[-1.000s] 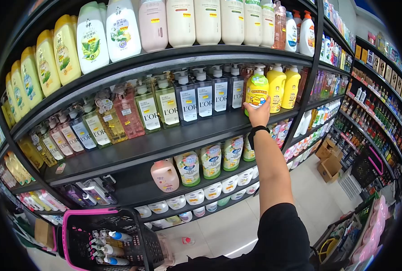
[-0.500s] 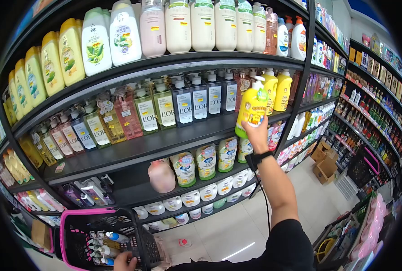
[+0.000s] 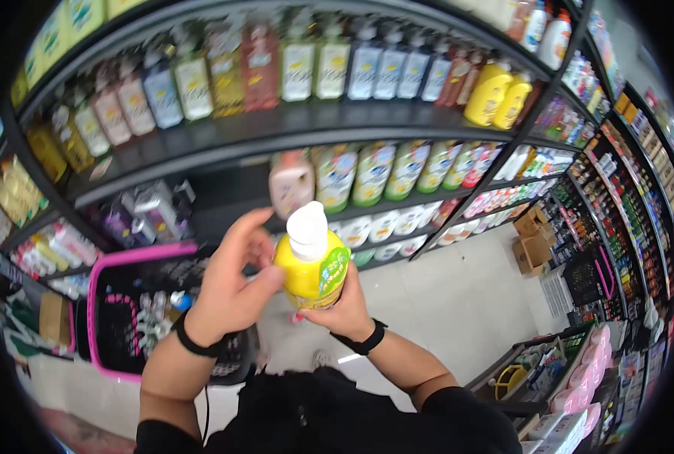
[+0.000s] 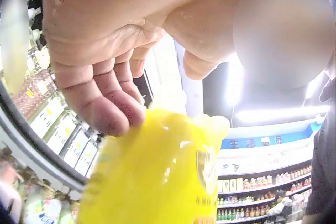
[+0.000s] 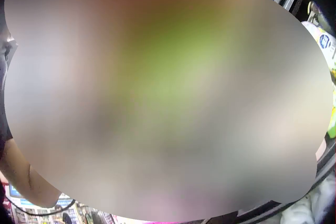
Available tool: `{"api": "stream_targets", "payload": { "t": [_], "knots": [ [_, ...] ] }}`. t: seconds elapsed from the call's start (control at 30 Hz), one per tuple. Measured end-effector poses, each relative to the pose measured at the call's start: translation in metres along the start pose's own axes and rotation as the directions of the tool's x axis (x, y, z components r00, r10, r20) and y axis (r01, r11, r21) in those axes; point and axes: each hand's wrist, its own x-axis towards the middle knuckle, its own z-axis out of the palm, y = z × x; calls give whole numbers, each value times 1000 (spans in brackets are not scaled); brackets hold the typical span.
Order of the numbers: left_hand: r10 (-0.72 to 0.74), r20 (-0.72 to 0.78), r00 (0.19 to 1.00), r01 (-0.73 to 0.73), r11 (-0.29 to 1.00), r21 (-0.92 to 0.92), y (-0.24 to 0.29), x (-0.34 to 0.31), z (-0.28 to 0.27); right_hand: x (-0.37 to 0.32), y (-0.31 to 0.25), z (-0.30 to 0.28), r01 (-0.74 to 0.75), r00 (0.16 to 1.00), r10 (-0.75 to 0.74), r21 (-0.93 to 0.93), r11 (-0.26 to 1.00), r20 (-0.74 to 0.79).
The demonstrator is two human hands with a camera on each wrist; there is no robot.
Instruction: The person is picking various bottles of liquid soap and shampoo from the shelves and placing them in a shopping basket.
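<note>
A yellow pump bottle with a white pump head and a green label stands upright before the person's chest in the head view. The right hand grips it from the right and below. On the other side, the left hand is raised beside the bottle's shoulder, fingers loosely bent and thumb apart. In the left wrist view its fingertips come right at the top of the yellow bottle. Blurring hides most of the right wrist view.
A black basket with a pink rim holds several pump bottles at the lower left. Shelves ahead carry rows of bottles, with two yellow bottles at the right and a pink bottle lower down. Cardboard boxes sit on the floor.
The right hand has lifted the yellow pump bottle off the shelf and drawn it down towards the chest. The left hand has come up from the basket to the bottle. The head view has tilted down.
</note>
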Motion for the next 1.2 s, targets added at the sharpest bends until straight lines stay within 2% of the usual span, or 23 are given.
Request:
{"api": "stream_targets", "payload": {
  "t": [0.07, 0.13, 0.17, 0.27, 0.3, 0.43, 0.53, 0.57, 0.67, 0.7, 0.8, 0.87, 1.0, 1.07, 1.13, 1.2],
  "knots": [
    [28, 85, 996, -53, 950, 307, 23, -9, -26, -18, 3, 35, -39, 999, 42, -116, 992, 24],
    [31, 163, 986, -119, 816, 566, 33, -23, -56, -28, 1, 68, -43, 999, 47, -270, 962, 9],
    [10, 116, 993, -76, 816, 574, 29, -31, -73, -32, 2, 86, -60, 998, 67, -278, 959, 13],
    [9, 113, 994, -79, 768, 635, 18, -51, -131, -37, -1, 134, -33, 998, 57, -456, 889, 39],
    [56, 112, 992, -118, 723, 681, 17, -57, -148, -37, -3, 151, -8, 998, 42, -497, 867, 56],
    [-56, -53, 997, 76, 773, 629, 14, -84, -202, -41, -13, 210, 86, 992, -7, -619, 781, 128],
    [-188, -38, 981, 159, 685, 711, 18, -95, -236, -45, -16, 243, 119, 988, -27, -644, 755, 150],
    [-271, -46, 962, 231, 709, 667, 23, -95, -245, -44, -22, 253, 110, 988, -13, -642, 758, 153],
    [-197, -25, 980, 161, 715, 680, 8, -106, -267, -43, -24, 276, 25, 977, 124, -666, 746, 176],
    [-226, -3, 974, 168, 717, 676, 4, -110, -271, -45, -22, 279, 84, 972, 89, -680, 729, 215],
    [-203, 105, 974, 65, 688, 723, -26, -129, -278, -58, -26, 276, 124, 923, 186, -716, 686, 338],
    [-251, 168, 953, 36, 647, 762, -55, -143, -274, -77, -30, 271, 132, 919, 187, -719, 682, 347],
    [-452, 229, 862, 63, 543, 837, -135, -179, -279, -113, -15, 251, 144, 918, 184, -729, 669, 350],
    [-445, 258, 858, 39, 556, 830, -185, -204, -287, -124, -17, 245, 142, 917, 198, -746, 651, 347],
    [-607, 236, 759, 103, 469, 877, -221, -212, -295, -135, -15, 242, 175, 931, 139, -748, 641, 336],
    [-646, 207, 735, 115, 420, 900, -261, -225, -302, -147, -11, 239, 153, 943, 134, -755, 638, 304]
  ]
}}
